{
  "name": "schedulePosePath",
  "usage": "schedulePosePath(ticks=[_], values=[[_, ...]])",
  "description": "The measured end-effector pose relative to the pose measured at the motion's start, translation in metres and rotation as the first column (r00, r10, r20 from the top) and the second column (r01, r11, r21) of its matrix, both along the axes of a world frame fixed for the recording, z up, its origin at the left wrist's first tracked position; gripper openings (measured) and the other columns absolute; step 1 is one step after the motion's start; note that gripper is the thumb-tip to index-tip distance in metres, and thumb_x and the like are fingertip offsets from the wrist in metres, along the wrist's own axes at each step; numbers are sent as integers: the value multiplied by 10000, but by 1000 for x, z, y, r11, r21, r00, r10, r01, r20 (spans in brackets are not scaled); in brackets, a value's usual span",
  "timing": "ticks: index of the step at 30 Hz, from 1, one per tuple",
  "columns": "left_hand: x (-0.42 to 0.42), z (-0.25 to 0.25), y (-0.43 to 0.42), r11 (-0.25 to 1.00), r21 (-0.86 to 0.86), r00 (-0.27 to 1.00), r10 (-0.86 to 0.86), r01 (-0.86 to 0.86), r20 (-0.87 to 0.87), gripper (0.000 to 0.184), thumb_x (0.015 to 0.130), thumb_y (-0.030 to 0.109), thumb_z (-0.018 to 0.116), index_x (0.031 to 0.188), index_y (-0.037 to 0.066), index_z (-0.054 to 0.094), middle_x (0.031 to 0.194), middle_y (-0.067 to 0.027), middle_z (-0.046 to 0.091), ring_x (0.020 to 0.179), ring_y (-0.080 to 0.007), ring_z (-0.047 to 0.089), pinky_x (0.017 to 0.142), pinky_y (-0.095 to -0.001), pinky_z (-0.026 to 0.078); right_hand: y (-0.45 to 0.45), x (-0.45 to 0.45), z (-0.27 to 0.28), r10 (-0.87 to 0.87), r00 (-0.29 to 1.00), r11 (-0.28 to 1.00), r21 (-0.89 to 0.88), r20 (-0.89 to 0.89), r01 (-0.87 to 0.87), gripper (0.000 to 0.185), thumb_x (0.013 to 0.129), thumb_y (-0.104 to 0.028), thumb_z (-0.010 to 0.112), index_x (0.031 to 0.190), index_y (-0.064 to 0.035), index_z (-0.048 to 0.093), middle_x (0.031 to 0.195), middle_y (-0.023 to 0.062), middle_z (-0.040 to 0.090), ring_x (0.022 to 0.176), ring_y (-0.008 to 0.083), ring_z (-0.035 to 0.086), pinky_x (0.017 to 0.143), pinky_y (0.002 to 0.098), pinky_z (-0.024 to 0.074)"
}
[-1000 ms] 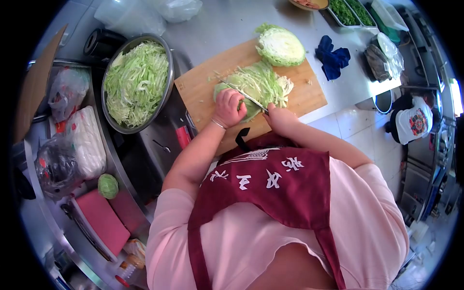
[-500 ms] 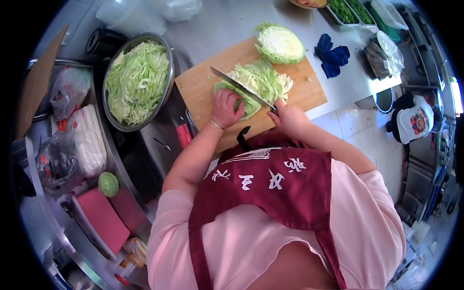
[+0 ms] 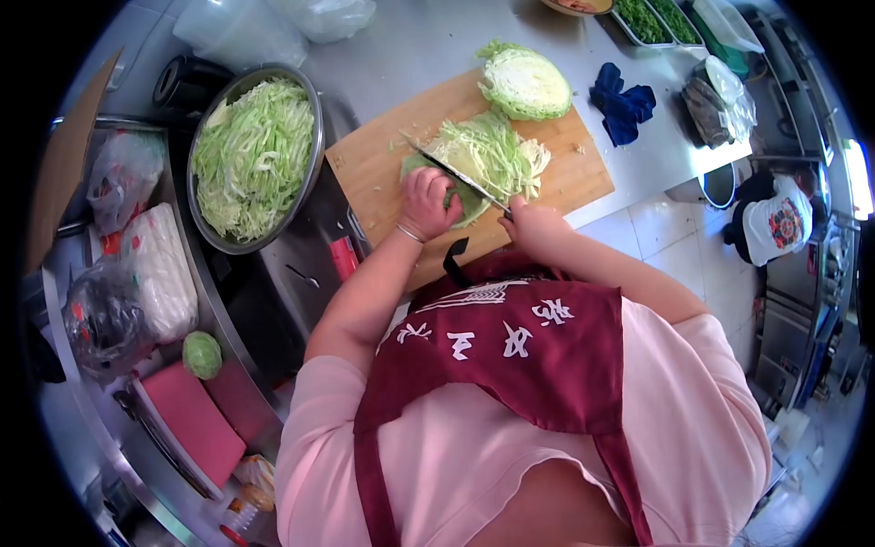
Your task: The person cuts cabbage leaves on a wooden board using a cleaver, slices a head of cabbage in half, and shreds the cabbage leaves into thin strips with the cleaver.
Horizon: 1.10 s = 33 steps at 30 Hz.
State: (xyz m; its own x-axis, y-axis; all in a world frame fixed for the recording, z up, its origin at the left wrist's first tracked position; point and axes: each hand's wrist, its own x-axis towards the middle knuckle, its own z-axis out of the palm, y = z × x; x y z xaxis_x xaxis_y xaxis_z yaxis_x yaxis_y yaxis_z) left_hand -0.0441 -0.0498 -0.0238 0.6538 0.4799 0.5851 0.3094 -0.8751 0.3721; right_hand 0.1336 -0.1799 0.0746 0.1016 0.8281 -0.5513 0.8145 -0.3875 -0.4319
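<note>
My left hand (image 3: 427,202) presses down with curled fingers on a piece of green cabbage (image 3: 472,210) on the wooden cutting board (image 3: 365,178). In my right hand (image 3: 536,226) is the handle of a long kitchen knife (image 3: 458,173). Its blade slants across the board, along the far side of the held piece and just beyond my left fingers. Shredded cabbage (image 3: 497,157) lies heaped against the blade's far side. A cut cabbage half (image 3: 526,84) rests at the board's far edge, its pale cut face showing.
Left of the board stands a large metal bowl (image 3: 319,150) full of shredded cabbage. A blue cloth or glove (image 3: 622,102) lies on the steel counter at right, with trays of chopped greens (image 3: 643,20) farther back. A whole cabbage (image 3: 201,355) sits at lower left. Another person (image 3: 775,219) is at far right.
The knife has come down slightly and its blade shows narrower, with my right hand shifted a little left and closer to me. My left hand stays on the cabbage piece.
</note>
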Motion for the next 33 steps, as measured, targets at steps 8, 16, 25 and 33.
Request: schedulePosePath(ticks=[8, 16, 25, 33], values=[[1, 4, -1, 999, -27, 999, -25, 26, 25, 263, 695, 170, 637, 913, 89, 515, 956, -119, 502, 948, -330, 492, 893, -457, 390, 15, 5, -58, -70, 997, 996, 59, -43, 72, 386, 956, -362, 475, 1004, 21, 476, 859, 248, 647, 834, 428, 629, 735, 497, 492], [-7, 34, 2, 989, -140, 999, -51, 51, 4, 215, 730, 137, 641, 912, 82, 541, 936, -122, 538, 908, -333, 520, 817, -438, 422, -1, 32, -34, -160, 934, 945, 223, -321, 238, 372, 935, -356, 520, 985, 12, 511, 876, 258, 637, 821, 434, 610, 738, 474, 481], [13, 104, 81, 980, -190, 994, -68, 51, -86, 119, 773, 116, 658, 868, 61, 613, 878, -111, 617, 848, -303, 587, 746, -392, 466, -7, 56, -16, -93, 985, 963, 239, -149, 127, 346, 935, -352, 515, 974, -8, 508, 793, 232, 639, 750, 422, 617, 688, 494, 481], [72, 154, 78, 834, -344, 734, -546, 431, -403, 421, 753, 352, 735, 1043, 66, 629, 987, -104, 616, 929, -270, 579, 832, -369, 466, -13, 45, 4, 31, 999, 974, 225, 31, -37, 324, 927, -373, 510, 977, -54, 484, 771, 182, 643, 713, 386, 627, 636, 490, 490]])
